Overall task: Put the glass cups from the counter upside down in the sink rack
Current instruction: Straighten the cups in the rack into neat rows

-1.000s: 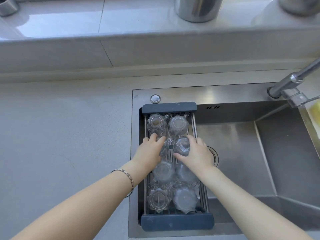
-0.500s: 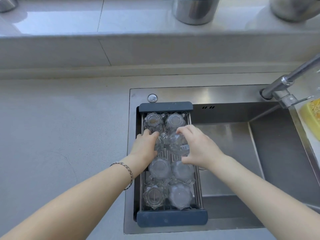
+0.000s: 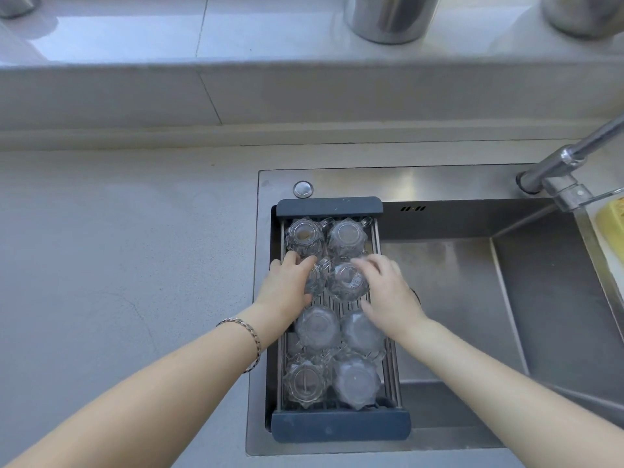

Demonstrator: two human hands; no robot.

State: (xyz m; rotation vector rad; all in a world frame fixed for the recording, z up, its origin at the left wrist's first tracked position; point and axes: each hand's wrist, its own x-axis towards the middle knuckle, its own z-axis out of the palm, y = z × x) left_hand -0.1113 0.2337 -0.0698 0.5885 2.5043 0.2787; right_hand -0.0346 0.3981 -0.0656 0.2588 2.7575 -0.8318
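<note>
My left hand point(image 3: 287, 285) and right hand point(image 3: 388, 292) each cup a clear faceted glass cup point(image 3: 347, 282) upside down in the grey-ended steel sink rack point(image 3: 329, 207); it's hard, slick, breakable, so I grip the ribbed sides.

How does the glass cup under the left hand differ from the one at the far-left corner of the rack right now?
The cup under the left hand is gripped and mostly covered by the left hand; the far-left cup stands free and untouched. The held cup sits in the second row; the far-left cup sits against the sink rack's far end bar. Both are clear faceted glass; the far-left cup is base up.
</note>
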